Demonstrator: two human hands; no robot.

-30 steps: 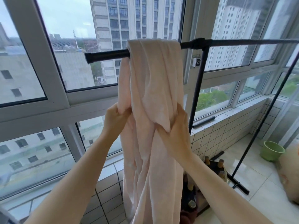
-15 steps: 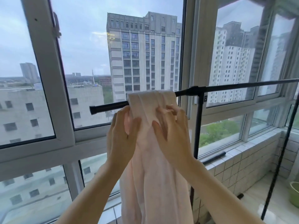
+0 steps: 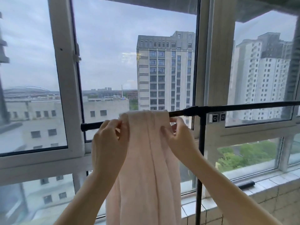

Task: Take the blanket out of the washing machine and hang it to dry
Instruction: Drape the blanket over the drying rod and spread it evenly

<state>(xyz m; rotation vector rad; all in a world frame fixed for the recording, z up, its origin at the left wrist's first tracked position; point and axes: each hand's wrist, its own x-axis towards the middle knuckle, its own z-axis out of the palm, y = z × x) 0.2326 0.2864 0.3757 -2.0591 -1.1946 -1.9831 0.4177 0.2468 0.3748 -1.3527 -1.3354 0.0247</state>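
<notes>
A pale pink blanket (image 3: 146,159) hangs bunched in long folds over the black horizontal rail (image 3: 235,107) of a drying rack, near the rail's left end. My left hand (image 3: 108,143) pinches the blanket's left edge just below the rail. On the other side, my right hand (image 3: 180,138) grips the blanket's right edge, thumb on the front of the cloth. The blanket's lower part runs out of the frame at the bottom.
The rack's black upright post (image 3: 200,159) stands just right of the blanket. Large windows (image 3: 113,62) in white frames sit close behind the rail. A tiled sill (image 3: 259,189) with a dark bar-shaped object (image 3: 245,184) runs along the lower right.
Both hands have risen from the blanket's middle to its top at the rail and moved apart to its edges. The camera has tilted upward, so the floor is out of view.
</notes>
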